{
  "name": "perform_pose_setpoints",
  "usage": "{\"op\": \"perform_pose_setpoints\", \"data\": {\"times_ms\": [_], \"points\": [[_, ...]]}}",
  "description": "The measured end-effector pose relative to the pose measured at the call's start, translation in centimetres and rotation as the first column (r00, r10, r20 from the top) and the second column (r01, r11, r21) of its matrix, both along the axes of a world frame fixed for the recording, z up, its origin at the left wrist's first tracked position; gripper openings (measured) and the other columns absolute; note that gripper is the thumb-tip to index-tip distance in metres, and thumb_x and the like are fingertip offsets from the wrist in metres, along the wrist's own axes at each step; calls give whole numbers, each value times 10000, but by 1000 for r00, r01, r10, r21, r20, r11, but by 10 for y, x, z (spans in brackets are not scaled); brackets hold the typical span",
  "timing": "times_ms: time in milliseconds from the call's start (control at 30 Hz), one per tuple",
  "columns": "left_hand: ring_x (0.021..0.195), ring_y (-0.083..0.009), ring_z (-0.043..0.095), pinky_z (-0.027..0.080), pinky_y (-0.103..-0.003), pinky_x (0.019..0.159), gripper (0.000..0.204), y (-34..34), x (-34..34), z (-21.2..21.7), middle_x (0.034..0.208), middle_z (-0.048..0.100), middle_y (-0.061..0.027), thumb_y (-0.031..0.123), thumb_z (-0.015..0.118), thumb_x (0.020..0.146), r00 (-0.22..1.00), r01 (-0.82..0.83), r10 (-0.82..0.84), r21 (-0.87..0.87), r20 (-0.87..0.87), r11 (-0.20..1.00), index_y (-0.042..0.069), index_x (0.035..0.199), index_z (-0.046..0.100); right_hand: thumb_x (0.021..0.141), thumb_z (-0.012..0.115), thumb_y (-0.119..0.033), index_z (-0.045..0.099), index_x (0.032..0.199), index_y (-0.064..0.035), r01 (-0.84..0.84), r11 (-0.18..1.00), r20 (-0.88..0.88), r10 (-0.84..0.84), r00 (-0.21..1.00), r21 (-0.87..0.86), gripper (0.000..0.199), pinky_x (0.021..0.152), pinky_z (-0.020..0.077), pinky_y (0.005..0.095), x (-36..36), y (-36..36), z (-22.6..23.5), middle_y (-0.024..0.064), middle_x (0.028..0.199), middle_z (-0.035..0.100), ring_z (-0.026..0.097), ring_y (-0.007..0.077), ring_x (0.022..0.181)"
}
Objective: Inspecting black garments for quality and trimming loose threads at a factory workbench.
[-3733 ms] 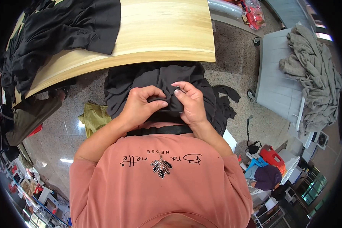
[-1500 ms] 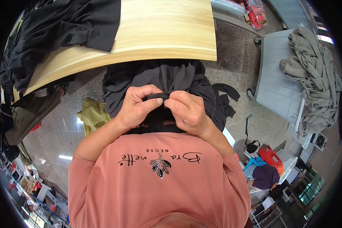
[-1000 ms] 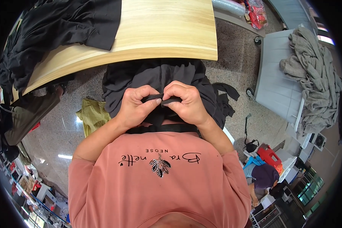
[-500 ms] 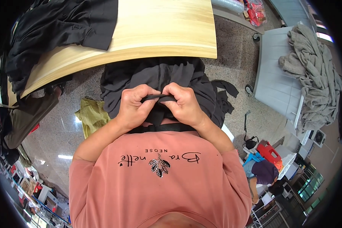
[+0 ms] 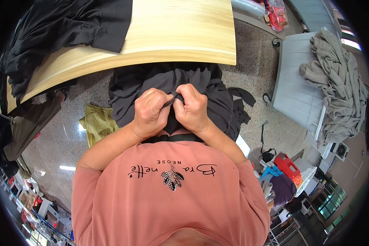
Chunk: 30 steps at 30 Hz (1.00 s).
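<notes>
A dark grey garment [image 5: 201,88] hangs in front of me, below the edge of a light wooden table [image 5: 180,37]. My left hand [image 5: 151,112] and my right hand [image 5: 192,108] are side by side, almost touching, both fists closed on a bunched fold at the garment's upper edge. The cloth drapes down and away from my knuckles toward the table edge. Below my hands I see my own salmon-pink shirt [image 5: 172,192].
Black clothes [image 5: 65,26] lie piled on the table's left part. An olive cloth [image 5: 96,123] and a dark scrap [image 5: 242,110] lie on the speckled floor. A white cart [image 5: 299,90] with grey garments [image 5: 336,82] stands at the right. Coloured clutter sits at lower right.
My two hands have drawn closer together, gathering the garment's upper edge into a tighter bunch. The strip of cloth stretched between them a moment ago is now hidden in my fists.
</notes>
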<state>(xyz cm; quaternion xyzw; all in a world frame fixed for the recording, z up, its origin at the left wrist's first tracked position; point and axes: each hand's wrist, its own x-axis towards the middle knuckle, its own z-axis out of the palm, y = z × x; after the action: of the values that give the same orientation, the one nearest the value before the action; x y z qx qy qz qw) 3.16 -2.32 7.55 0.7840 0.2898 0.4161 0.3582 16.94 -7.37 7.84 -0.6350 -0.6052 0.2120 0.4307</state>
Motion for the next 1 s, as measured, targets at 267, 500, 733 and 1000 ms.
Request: {"op": "perform_pose_setpoints", "data": {"times_ms": [267, 500, 733, 1000], "points": [[710, -216, 608, 468, -284, 649, 146, 15, -31, 0, 763, 620, -102, -76, 655, 659, 969, -115, 59, -226, -240, 967, 0, 782, 633, 615, 580, 82, 562, 913, 7, -131, 991, 169, 131, 977, -10, 308, 697, 513, 376, 34, -8, -1, 163, 922, 570, 605, 333, 813], [661, -98, 550, 440, -249, 605, 81, 27, -65, -5, 694, 592, -32, -5, 681, 735, 964, -65, -140, -711, -226, 700, -3, 813, 661, 678, 523, 102, 622, 946, -8, 3, 976, 12, -1, 1000, -217, 306, 718, 502, 348, 57, -33, 1, 143, 932, 607, 620, 304, 854], [696, -39, 536, 440, -201, 626, 30, 21, -51, 14, 735, 622, 8, 25, 667, 799, 957, 239, 112, -945, 268, 223, -3, 800, 658, 690, 513, 112, 629, 928, 9, 171, 970, 19, -171, 985, -175, 284, 714, 493, 354, 51, -36, -3, 154, 960, 586, 602, 311, 807], [634, -45, 553, 443, -196, 589, 59, 21, -53, 18, 711, 628, 12, -16, 689, 744, 989, 147, -69, -928, 131, 344, 3, 790, 658, 862, 512, 53, 546, 935, 29, 129, 989, -516, -76, 853, 67, 84, 879, 487, 367, 50, -37, 9, 161, 982, 641, 633, 240, 947]]}}
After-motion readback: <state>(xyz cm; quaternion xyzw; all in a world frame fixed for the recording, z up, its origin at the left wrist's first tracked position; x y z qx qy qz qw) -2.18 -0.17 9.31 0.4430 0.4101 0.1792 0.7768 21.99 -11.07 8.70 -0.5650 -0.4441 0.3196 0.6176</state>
